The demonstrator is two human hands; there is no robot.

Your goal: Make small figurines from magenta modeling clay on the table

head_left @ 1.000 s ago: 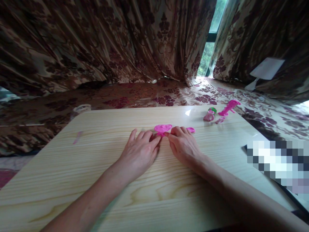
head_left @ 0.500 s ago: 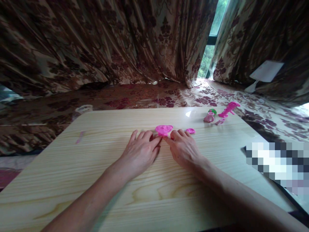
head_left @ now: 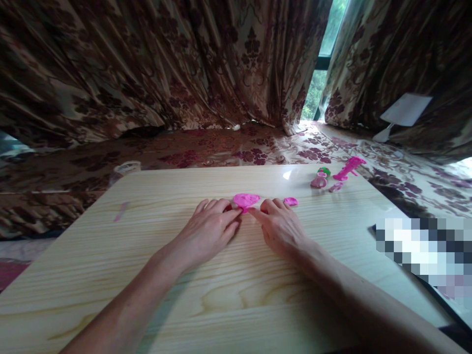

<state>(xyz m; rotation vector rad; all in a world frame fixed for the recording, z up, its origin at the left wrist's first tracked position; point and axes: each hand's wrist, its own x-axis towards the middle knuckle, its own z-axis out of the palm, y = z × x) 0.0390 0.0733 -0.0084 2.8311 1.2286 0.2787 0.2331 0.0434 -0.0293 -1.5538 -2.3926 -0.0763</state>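
A flattened piece of pink modelling clay (head_left: 246, 199) lies on the pale wooden table (head_left: 221, 305), with a narrow part at its near side. My left hand (head_left: 212, 223) rests on the left of it, fingers apart, its index fingertip at the narrow part. From the right, my right hand (head_left: 278, 221) reaches the same spot with a stretched index finger; its other fingers are bent. Neither hand grips the clay. Just beyond the right hand's knuckles lies a smaller flat pink clay piece (head_left: 291, 201).
At the far right stand a pink clay shape (head_left: 348, 168), a green item (head_left: 324, 172) and dull-pink pieces (head_left: 319, 180). A pinkish strip (head_left: 121, 211) lies at left. A blurred-out dark-edged device (head_left: 424, 260) sits at the right edge. Behind are patterned curtains (head_left: 165, 64) and a white lamp (head_left: 405, 109).
The larger pink clay piece has shifted slightly left and nearer. Both index fingertips have moved a little with it, and the narrow part between them shows more now.
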